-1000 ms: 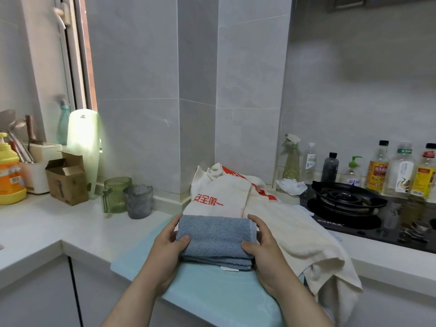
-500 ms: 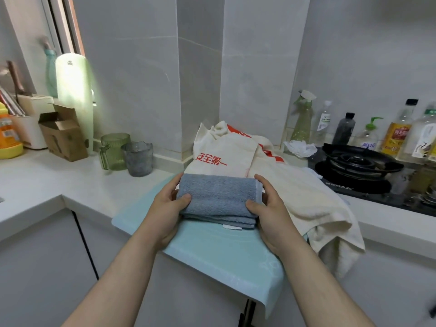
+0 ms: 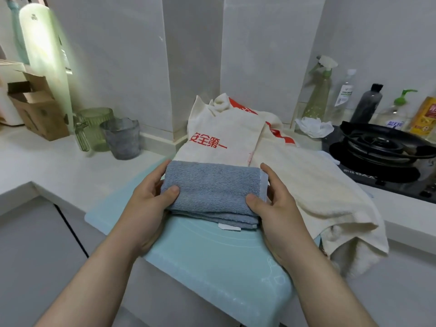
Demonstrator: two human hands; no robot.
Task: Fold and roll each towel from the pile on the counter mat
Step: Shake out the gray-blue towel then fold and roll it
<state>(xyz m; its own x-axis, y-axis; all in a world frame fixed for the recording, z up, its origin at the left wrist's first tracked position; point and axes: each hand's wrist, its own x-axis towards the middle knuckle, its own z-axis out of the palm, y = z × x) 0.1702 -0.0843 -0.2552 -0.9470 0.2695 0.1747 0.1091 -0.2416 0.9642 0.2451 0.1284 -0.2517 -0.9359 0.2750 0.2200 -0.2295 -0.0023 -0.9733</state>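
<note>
Behind blue towel, cream towel pile.

I faced pale grey tiled walls across the top of the frame, a square pillar jutting at centre. White counter ran left, grey cabinet doors lower left. Bright light glowed upper left, perhaps daylight.

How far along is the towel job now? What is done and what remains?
Done: the blue towel is folded into layers on the mat. In hand: the left hand and right hand grip its two ends; no finished roll shows. Left: the white towels behind it lie loose in a pile.
</note>
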